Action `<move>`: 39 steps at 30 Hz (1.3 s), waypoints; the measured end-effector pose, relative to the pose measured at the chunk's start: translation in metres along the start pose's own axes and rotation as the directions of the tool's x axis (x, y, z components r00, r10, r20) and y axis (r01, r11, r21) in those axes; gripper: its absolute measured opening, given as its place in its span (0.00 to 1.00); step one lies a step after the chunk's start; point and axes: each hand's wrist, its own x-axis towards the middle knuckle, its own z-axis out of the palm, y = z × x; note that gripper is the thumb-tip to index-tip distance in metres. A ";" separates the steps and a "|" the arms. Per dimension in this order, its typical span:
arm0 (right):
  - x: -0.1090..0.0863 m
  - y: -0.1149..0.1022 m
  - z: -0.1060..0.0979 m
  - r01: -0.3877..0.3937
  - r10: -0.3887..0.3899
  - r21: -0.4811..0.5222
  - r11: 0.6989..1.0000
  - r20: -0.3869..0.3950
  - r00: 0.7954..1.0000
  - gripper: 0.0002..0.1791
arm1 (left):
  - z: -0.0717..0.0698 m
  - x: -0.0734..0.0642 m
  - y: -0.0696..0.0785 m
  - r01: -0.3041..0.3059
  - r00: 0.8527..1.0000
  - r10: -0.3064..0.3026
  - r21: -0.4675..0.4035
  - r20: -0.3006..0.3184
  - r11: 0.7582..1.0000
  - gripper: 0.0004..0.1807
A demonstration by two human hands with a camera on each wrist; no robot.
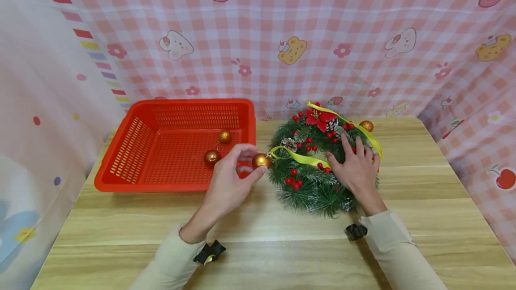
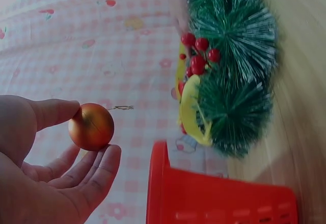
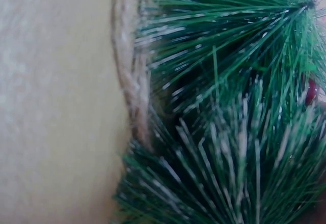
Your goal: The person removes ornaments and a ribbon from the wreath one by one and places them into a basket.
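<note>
My left hand (image 1: 231, 180) pinches a gold Christmas ball (image 1: 261, 160) between thumb and fingers, beside the left edge of a green wreath (image 1: 318, 196). In the left wrist view, a thin loop of string sticks out from the top of that ball (image 2: 91, 127). My right hand (image 1: 356, 171) rests on the right part of the wreath with fingers spread. A yellow ribbon (image 1: 308, 160) lies across the wreath, which also carries a red flower (image 1: 319, 119), red berries and pine cones. Green needles (image 3: 229, 107) and a brown cord (image 3: 133, 66) fill much of the right wrist view.
A red plastic basket (image 1: 117, 187) stands on the left of the wooden table (image 1: 427, 218). Two gold balls (image 1: 212, 158) lie inside it. Another gold ball (image 1: 366, 125) is behind the wreath at the right. A checked curtain (image 1: 258, 26) hangs behind the table.
</note>
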 end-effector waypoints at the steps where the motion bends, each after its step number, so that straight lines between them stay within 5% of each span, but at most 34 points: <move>1: 0.000 0.000 0.000 0.001 -0.001 0.000 1.000 0.001 1.000 0.43 | -0.002 0.001 -0.001 0.000 1.000 0.000 0.001 -0.006 1.000 0.19; 10: 0.000 0.000 0.000 -0.002 0.002 -0.006 1.000 -0.004 1.000 0.43 | -0.018 0.004 -0.008 0.011 0.999 -0.011 0.007 -0.053 1.000 0.19; 28: -0.001 -0.002 -0.001 -0.003 0.003 -0.008 1.000 0.001 1.000 0.43 | -0.040 0.007 -0.025 0.146 0.985 -0.142 0.036 -0.096 0.989 0.19; 39: -0.001 -0.002 -0.002 -0.007 0.007 -0.013 1.000 0.013 1.000 0.43 | -0.045 0.011 -0.039 0.180 0.979 -0.158 0.177 -0.131 0.968 0.17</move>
